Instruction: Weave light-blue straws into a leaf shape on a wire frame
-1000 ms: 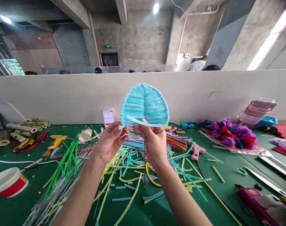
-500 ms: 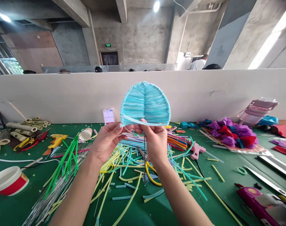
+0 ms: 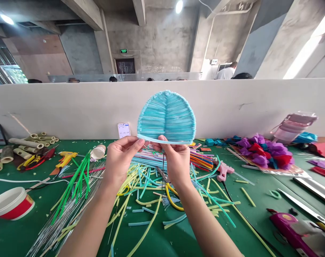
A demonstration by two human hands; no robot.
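Note:
A light-blue leaf-shaped piece (image 3: 166, 116), made of rows of pipe cleaner with a centre rib, stands upright above the table. My right hand (image 3: 177, 164) pinches its lower edge near the middle, thumb in front. From there a thin dark stem (image 3: 163, 171) hangs down. Along the bottom edge lies a pale-blue pipe cleaner strip (image 3: 148, 140). At the lower left corner my left hand (image 3: 118, 159) is closed, thumb and forefinger pinching the strip's end against the leaf. Yellow-handled scissors (image 3: 173, 200) lie beneath, partly covered by my right hand.
Loose yellow and blue pipe cleaners (image 3: 148, 228), green strips (image 3: 80, 178) and wires (image 3: 60, 221) cover the table. Glue guns, yellow (image 3: 66, 159) and pink (image 3: 225, 170), flank them. A paper cup (image 3: 14, 203) stands left; a magenta tool (image 3: 290, 228) lies right. A white partition (image 3: 71, 110) rises behind.
The pale-blue strip, earlier slanting across the leaf's lower left, now lies along its bottom edge. My left hand's fingers have closed in at the corner. The leaf has shifted slightly.

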